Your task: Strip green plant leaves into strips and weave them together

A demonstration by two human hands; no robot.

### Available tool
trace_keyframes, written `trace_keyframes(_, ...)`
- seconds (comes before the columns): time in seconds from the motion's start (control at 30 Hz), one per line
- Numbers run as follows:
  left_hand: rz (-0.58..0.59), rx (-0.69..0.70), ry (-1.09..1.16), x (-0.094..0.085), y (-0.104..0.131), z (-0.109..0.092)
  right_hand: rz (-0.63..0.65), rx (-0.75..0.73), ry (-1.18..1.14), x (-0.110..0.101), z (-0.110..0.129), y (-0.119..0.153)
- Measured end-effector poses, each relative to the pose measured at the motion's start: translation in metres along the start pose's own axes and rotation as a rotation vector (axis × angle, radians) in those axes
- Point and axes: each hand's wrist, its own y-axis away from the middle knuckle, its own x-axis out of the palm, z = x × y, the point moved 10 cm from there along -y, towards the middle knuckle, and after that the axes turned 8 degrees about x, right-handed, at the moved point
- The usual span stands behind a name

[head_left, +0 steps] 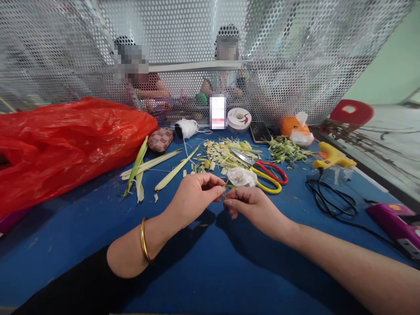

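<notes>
Sprawling along my left, a red plastic bag (75, 148) fills that side of the blue table (190, 271). Right of it lie pale green leaves (139, 164), a checked pouch (160, 140) and a spool of white string (188, 128). One long husk strip (177, 169) points towards a heap of chopped bits (221, 153).

My left hand (198, 194) pinches a thin green strip (231, 187) between thumb and finger, above the middle of the table. My right hand (252, 208) meets it, fingers curled and thumb close to them; I can't tell whether they grip the strip too. Just beyond, crumpled white plastic (242, 177) and scissors (252, 167) stand between my hands and the heap. Behind that are a lit phone (218, 111) and a white roll (233, 124), and a holed metal screen (183, 26) separates me from two people.

Further right come green cuttings (285, 149), an orange tissue pack (290, 127), a yellow glue gun (334, 155), its looped black cord (315, 192) and a purple socket block (390, 218).
</notes>
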Motion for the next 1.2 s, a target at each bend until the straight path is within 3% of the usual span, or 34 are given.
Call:
trace_keyframes(0.13, 0.011, -0.121, 0.191, 0.004, 0.002, 0.011, 0.007, 0.005, -0.012, 0.0, -0.001, -0.002)
trace_keyframes(0.3, 0.03, -0.172, 0.281, 0.008, 0.003, 0.018, -0.005, -0.046, 0.051, -0.003, 0.005, -0.002)
trace_keyframes(0.47, -0.001, -0.181, 0.289, 0.004, 0.001, 0.022, -0.226, -0.122, 0.051, -0.038, 0.02, 0.0)
trace_keyframes(0.57, -0.004, -0.202, 0.285, 0.003, 0.001, 0.026, -0.265, -0.103, -0.056, -0.05, 0.02, 0.0)
trace_keyframes(0.7, 0.002, -0.218, 0.281, 0.003, 0.002, 0.029, -0.201, -0.169, 0.119, -0.043, 0.03, 0.001)
trace_keyframes(0.8, -0.007, -0.217, 0.287, 0.002, 0.002, 0.029, -0.222, -0.24, 0.266, -0.044, 0.035, 0.003)
trace_keyframes(0.97, -0.031, -0.204, 0.354, 0.001, 0.0, 0.03, -0.259, -0.002, 0.411, -0.057, 0.01, -0.007)
trace_keyframes(1.1, -0.031, -0.223, 0.364, 0.002, 0.001, 0.031, -0.403, -0.189, 0.358, -0.067, 0.036, 0.004)
trace_keyframes(1.2, -0.013, -0.237, 0.365, 0.004, 0.001, 0.031, -0.332, -0.324, 0.312, -0.056, 0.052, 0.011)
